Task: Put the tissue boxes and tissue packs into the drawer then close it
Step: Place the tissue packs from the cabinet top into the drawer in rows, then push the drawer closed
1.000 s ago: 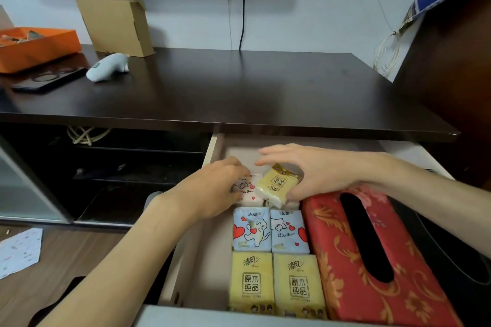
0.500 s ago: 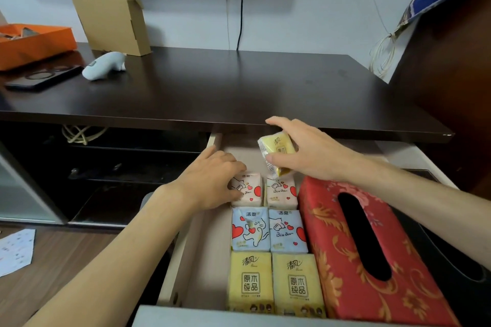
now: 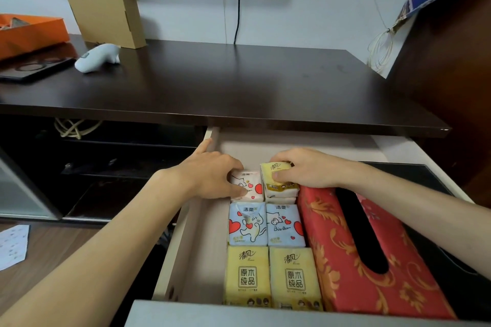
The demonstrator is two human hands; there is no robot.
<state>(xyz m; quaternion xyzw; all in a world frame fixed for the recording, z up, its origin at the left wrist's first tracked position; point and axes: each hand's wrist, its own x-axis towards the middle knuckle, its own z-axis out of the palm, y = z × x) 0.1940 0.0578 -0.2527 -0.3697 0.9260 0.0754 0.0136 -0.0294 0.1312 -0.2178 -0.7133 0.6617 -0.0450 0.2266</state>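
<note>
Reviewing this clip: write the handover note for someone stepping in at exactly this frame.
Left hand: resting on the pink heart pack at the back row.
Right hand: pressing a small yellow pack down beside it.
In the drawer: two blue packs, two large yellow packs, red tissue box.
Left: let go, withdraw both hands, close the drawer.

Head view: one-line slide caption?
Right hand sets a yellow tissue pack into the open drawer; left hand steadies another.
</note>
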